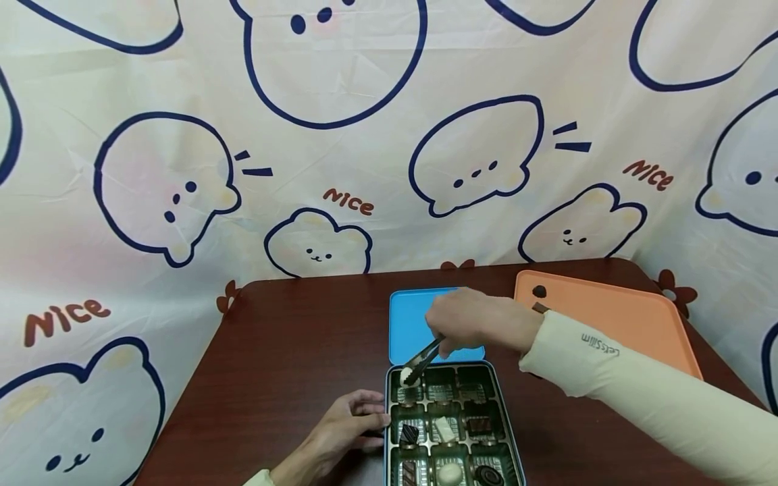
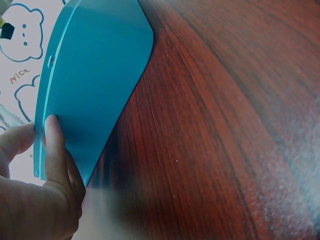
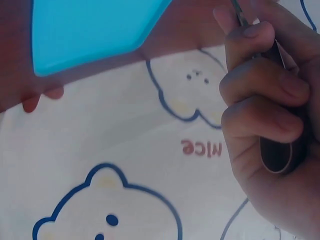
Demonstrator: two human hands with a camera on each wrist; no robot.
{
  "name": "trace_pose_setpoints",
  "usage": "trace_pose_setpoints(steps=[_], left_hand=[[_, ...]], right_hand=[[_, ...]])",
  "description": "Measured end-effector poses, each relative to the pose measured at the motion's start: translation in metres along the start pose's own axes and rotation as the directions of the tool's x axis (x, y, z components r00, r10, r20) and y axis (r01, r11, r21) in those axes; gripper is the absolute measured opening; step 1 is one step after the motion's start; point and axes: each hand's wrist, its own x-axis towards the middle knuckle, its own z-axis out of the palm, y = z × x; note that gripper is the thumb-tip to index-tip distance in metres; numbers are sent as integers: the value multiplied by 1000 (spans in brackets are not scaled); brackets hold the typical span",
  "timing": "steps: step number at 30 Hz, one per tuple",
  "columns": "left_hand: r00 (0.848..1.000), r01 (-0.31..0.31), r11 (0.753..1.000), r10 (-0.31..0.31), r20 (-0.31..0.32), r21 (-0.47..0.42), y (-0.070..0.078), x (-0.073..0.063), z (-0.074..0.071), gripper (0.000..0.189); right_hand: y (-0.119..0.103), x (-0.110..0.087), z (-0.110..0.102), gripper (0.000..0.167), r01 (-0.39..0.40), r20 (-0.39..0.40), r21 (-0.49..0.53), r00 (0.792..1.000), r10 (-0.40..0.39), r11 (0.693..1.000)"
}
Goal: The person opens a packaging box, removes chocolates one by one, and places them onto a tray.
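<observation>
Gripping a pair of dark tongs [image 1: 419, 363], the right hand [image 1: 467, 318] curls its fingers around the handle, and the tips reach down into a container beneath it, with a small white piece [image 1: 408, 376] at their ends. That container is a blue tin [image 2: 95, 75] standing on the brown table [image 1: 292, 358] between the two hands, fitted with a shiny compartment insert [image 1: 426, 413]. The white piece is at the compartment of the far row nearest the left hand's side; whether it touches the bottom cannot be told.

The left hand [image 1: 348, 426] lies beside the tin, fingers extended against the outer wall and thumb at the rim. Level with that thumb, the middle row holds, going away from the left hand, a dark striped chocolate [image 1: 409, 434], a white chocolate [image 1: 445, 429] and a dark square chocolate [image 1: 479, 426]. The row closer to the person holds a dark striped bar [image 1: 408, 472], a round white chocolate [image 1: 450, 474] and a dark spiral chocolate [image 1: 488, 475].

Behind the right hand lies the tin's blue lid [image 1: 408, 324]. Beyond the right forearm, an orange tray [image 1: 614, 304] carries a dark round chocolate [image 1: 539, 291] and a brown piece [image 1: 539, 307] partly hidden by the sleeve [image 1: 608, 378].
</observation>
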Motion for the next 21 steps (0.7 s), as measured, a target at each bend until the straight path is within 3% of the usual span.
trace_pose_setpoints(steps=[10, 15, 21], left_hand=[[1000, 7, 1000, -7, -7, 1, 1, 0, 1, 50], [1000, 2, 1000, -2, -3, 0, 1, 0, 1, 50], [1000, -5, 1000, 5, 4, -4, 0, -1, 1, 49]], right_hand=[[34, -21, -17, 20, 2, -73, 71, 997, 4, 997], [61, -27, -17, 19, -57, -42, 148, 997, 64, 987], [99, -36, -6, 26, -148, 11, 172, 989, 148, 974]])
